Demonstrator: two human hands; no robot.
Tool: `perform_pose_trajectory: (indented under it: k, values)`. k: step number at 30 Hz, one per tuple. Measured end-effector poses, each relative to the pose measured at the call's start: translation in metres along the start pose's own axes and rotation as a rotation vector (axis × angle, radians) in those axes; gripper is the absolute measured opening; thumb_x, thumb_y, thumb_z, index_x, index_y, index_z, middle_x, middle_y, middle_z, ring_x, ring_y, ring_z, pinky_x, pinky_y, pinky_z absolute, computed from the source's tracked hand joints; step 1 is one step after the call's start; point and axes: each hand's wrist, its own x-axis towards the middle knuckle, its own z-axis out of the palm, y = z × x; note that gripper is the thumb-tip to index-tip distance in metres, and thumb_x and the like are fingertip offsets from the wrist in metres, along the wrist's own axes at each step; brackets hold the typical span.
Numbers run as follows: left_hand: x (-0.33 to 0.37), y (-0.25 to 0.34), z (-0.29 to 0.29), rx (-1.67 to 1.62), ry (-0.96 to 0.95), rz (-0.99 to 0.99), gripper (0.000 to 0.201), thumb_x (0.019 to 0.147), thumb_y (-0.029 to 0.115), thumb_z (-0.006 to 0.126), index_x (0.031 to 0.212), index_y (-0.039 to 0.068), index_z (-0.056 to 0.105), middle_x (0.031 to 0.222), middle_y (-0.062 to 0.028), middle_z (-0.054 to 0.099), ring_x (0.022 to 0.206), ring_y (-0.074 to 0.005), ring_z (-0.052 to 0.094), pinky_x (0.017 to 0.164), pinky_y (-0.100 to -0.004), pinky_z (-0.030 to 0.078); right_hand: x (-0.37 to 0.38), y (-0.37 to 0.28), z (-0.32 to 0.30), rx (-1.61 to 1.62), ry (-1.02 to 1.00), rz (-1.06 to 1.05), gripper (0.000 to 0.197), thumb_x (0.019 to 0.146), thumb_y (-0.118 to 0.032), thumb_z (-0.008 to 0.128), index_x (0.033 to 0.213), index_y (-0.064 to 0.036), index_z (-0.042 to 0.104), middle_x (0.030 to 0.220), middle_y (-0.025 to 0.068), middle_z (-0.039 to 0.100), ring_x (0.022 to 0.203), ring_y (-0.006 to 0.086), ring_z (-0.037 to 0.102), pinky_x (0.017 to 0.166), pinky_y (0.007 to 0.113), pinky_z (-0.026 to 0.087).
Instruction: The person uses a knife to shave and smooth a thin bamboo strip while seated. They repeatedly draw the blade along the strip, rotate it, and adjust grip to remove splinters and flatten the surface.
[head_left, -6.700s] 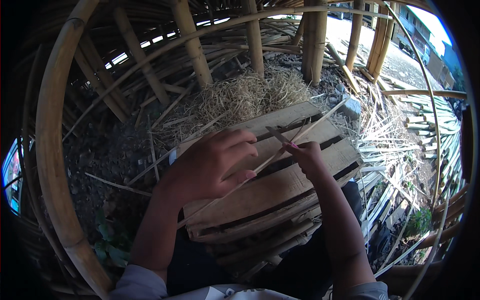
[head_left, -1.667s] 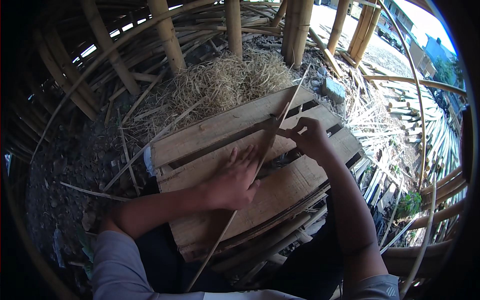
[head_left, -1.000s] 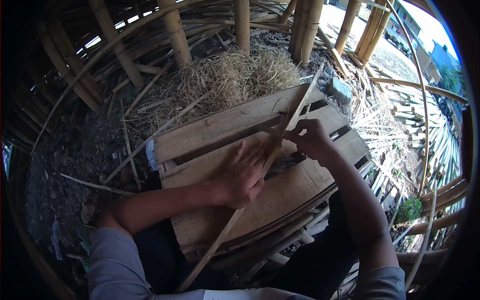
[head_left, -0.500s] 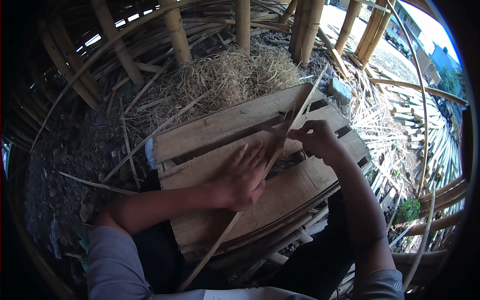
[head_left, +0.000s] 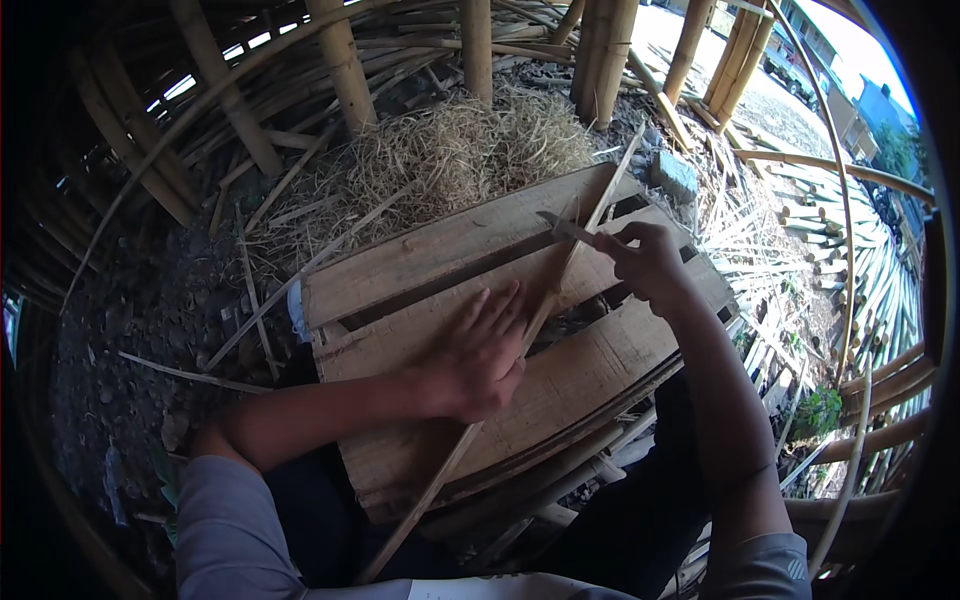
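Note:
A long, thin bamboo strip lies slantwise across a slatted wooden board over my lap. Its far end sticks out past the board's far edge, and its near end runs down beside my leg. My left hand rests palm down on the board, fingers stretched flat, with the thumb side over the strip. In my right hand, closed around the handle, is a small knife with a short, slightly curved blade. The blade is across the strip's upper part; whether it touches cannot be seen.
A heap of pale shavings lies beyond the board, beside a grey block. Bamboo posts stand along the far side. Many cut bamboo poles are stacked at the right. Loose strips lie on the dark ground at the left.
My right hand has moved a little away and to the right with the knife, whose blade now points up to the left. My left hand keeps its place on the strip.

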Motion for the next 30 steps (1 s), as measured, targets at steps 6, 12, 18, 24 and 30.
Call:
perform_pose_trajectory:
  k: [6, 12, 18, 24, 30]
  values:
    - [0.002, -0.001, 0.005, -0.032, 0.048, 0.026, 0.071, 0.104, 0.027, 0.040, 0.156, -0.017, 0.017, 0.168, -0.0343, 0.012, 0.160, -0.0408, 0.005, 0.129, -0.0543, 0.003, -0.020, -0.006, 0.006, 0.004, -0.143, 0.026, 0.040, 0.092, -0.039, 0.081, 0.096, -0.0010, 0.072, 0.062, 0.0016, 0.058, 0.046, 0.0083, 0.050, 0.038, 0.028, 0.033]
    - [0.002, -0.002, 0.003, -0.016, 0.043, -0.006, 0.070, 0.105, 0.027, 0.040, 0.156, -0.016, 0.019, 0.167, -0.0341, 0.013, 0.160, -0.0406, 0.005, 0.129, -0.0543, 0.003, -0.021, -0.010, 0.019, -0.009, -0.189, -0.007, 0.033, 0.094, -0.032, 0.080, 0.089, -0.0006, 0.072, 0.062, 0.0032, 0.060, 0.048, 0.0093, 0.054, 0.041, 0.030, 0.040]
    - [0.007, 0.002, 0.001, -0.009, 0.022, -0.006, 0.067, 0.104, 0.025, 0.041, 0.154, -0.016, 0.023, 0.167, -0.0346, 0.014, 0.160, -0.0409, 0.006, 0.129, -0.0550, 0.005, -0.008, 0.009, 0.013, -0.019, -0.144, -0.042, 0.040, 0.091, -0.041, 0.082, 0.096, -0.0032, 0.072, 0.062, 0.0010, 0.057, 0.043, 0.0073, 0.046, 0.038, 0.026, 0.030]
    - [0.002, 0.006, 0.005, -0.044, 0.049, 0.004, 0.067, 0.103, 0.025, 0.041, 0.153, -0.018, 0.023, 0.166, -0.0362, 0.014, 0.159, -0.0442, 0.007, 0.129, -0.0565, 0.005, -0.012, -0.005, -0.001, -0.026, -0.078, 0.045, 0.042, 0.094, -0.043, 0.078, 0.101, -0.0024, 0.071, 0.061, 0.0007, 0.055, 0.041, 0.0068, 0.042, 0.037, 0.028, 0.027]
    - [0.005, 0.012, 0.006, -0.048, 0.014, -0.023, 0.070, 0.103, 0.024, 0.042, 0.155, -0.018, 0.019, 0.166, -0.0365, 0.012, 0.159, -0.0446, 0.007, 0.129, -0.0563, 0.005, -0.006, 0.005, -0.003, 0.118, 0.101, 0.025, 0.037, 0.096, -0.039, 0.076, 0.103, -0.0037, 0.072, 0.062, 0.0007, 0.056, 0.045, 0.0068, 0.046, 0.039, 0.028, 0.029]
